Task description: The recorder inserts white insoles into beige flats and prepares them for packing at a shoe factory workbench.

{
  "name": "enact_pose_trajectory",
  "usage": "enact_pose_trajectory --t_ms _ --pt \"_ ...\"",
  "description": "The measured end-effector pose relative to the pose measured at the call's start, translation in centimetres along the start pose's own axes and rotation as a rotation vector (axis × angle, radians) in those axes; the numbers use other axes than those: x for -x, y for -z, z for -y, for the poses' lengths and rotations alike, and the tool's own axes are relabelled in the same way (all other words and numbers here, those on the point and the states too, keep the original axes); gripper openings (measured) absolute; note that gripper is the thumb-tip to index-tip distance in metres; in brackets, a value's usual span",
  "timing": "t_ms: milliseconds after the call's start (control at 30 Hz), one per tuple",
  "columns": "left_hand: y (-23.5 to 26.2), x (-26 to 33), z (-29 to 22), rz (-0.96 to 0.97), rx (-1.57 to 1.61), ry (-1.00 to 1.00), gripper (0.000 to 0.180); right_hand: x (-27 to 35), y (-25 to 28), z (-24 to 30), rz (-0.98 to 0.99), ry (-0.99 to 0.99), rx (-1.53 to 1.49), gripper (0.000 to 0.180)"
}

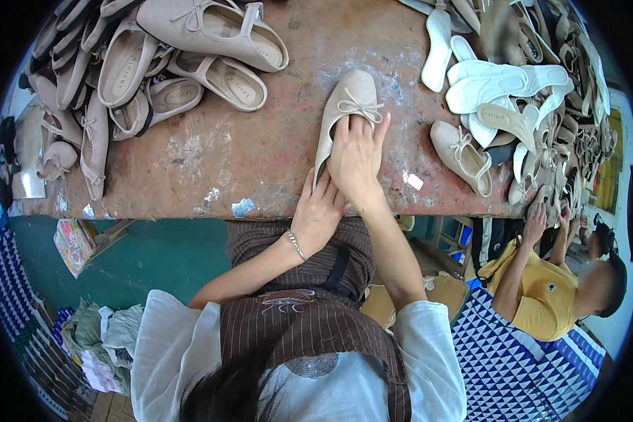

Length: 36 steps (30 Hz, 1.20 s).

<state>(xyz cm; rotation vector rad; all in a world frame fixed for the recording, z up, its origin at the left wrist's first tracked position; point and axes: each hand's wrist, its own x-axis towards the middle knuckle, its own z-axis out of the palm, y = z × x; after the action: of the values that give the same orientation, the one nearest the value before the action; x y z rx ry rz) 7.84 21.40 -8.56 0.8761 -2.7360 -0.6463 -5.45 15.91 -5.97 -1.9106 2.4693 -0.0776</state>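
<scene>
A beige flat shoe (357, 86) with a thin bow lies on the worn table in front of me, its rounded toe pointing away. My right hand (356, 158) reaches into its opening with the fingers stretched forward. Their tips disappear under the vamp, while the thumb stands apart beside the bow. At the heel end, my left hand (319, 214) is closed on the shoe's back edge, its fingers partly covered by my right hand.
Finished-looking beige shoes (221, 81) are heaped on the left. White insoles (485, 88) lie on the right near a single beige shoe (458, 151). A small white tag (413, 181) lies near the front edge. A person in yellow (541, 288) works at the right.
</scene>
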Motion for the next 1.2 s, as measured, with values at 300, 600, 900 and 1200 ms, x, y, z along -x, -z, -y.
enact_pose_trajectory --t_ms 300,600,900,1200 --pt "0.6 -0.5 -0.1 -0.086 0.042 -0.004 0.055 -3.0 -2.0 -0.1 0.348 0.088 0.138 0.032" --pt "2.3 -2.4 -2.7 -0.127 0.147 0.112 0.088 7.1 4.4 -12.7 -0.344 -0.08 -0.651 0.035" --pt "0.1 -7.6 -5.1 -0.176 0.179 0.047 0.069 11.2 3.4 -15.2 -0.467 -0.479 -0.483 0.004" --pt "1.7 -8.1 -2.4 -0.257 -0.038 -0.002 0.06 6.5 6.9 -18.2 -0.508 -0.218 -0.673 0.031"
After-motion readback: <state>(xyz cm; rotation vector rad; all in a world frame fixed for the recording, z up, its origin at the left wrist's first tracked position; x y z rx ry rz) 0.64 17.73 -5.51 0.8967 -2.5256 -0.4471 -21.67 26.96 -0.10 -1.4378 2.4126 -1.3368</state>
